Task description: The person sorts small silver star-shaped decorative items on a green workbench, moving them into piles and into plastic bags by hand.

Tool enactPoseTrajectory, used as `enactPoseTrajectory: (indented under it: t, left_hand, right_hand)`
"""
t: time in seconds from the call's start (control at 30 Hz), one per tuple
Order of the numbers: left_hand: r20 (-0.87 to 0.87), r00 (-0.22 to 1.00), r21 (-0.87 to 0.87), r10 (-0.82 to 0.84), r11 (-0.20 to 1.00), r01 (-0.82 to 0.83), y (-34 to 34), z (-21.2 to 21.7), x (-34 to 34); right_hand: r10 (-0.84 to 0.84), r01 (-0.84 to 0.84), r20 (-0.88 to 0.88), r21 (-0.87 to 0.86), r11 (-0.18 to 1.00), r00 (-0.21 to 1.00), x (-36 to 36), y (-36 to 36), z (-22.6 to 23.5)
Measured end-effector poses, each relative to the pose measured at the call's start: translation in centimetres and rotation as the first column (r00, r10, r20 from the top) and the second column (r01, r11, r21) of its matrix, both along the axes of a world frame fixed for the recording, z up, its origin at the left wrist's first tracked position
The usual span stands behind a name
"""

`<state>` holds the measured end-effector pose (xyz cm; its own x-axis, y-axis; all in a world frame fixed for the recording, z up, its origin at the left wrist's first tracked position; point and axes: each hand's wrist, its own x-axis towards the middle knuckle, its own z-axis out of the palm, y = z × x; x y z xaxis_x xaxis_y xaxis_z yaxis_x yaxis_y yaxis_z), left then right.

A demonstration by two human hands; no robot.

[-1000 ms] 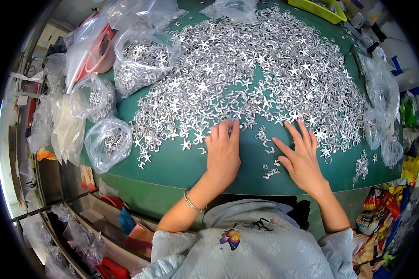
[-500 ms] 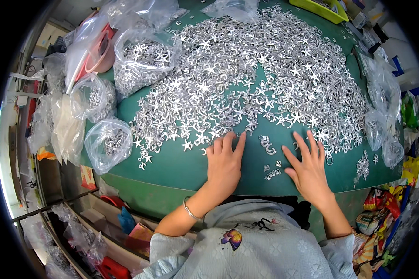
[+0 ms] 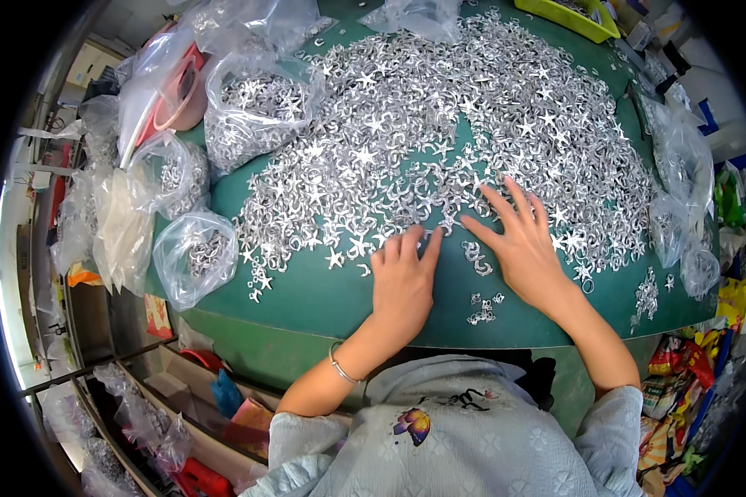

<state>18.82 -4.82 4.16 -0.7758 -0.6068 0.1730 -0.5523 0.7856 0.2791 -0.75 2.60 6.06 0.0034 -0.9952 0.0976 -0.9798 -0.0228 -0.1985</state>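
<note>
A wide heap of small silver metal pieces [image 3: 365,157], many star-shaped and others curved like crescents, covers much of the green table [image 3: 307,311]. My left hand [image 3: 402,286] rests at the heap's near edge, fingers stretched forward, their tips by the loose pieces. Farther right, my right hand [image 3: 515,240] reaches into the near edge of the heap with its fingers spread. Between the hands lies a short row of curved pieces [image 3: 477,258]. Nearer to me sits a small cluster of tiny silver pieces [image 3: 482,308]. What lies under the fingertips is partly hidden.
Clear plastic bags of silver pieces [image 3: 257,116] stand at the left, one open bag [image 3: 195,257] near the front edge. A pink basin [image 3: 182,99] is behind them. A yellow-green tray [image 3: 572,16] sits far right. More bags [image 3: 680,190] hang over the right edge.
My right hand has moved forward and left to the heap's edge. The small cluster of tiny pieces has one more piece beside it, grouped closer. The left hand has barely shifted.
</note>
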Motion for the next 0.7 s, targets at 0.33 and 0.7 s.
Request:
enactPoseTrajectory:
  t: [0.33,0.7]
  left_hand:
    - [-0.001,1.0,-0.009,0.012,1.0,-0.012,-0.2,-0.2,-0.6]
    - [-0.016,0.993,-0.008,0.113,0.994,-0.113,-1.0,0.3,-0.4]
  right_hand:
    - [-0.077,0.069,0.038,0.186,0.98,0.996,0.6,6.4,2.3]
    - [0.063,-0.098,0.318,0.094,0.991,0.946,2.1,3.8,2.3]
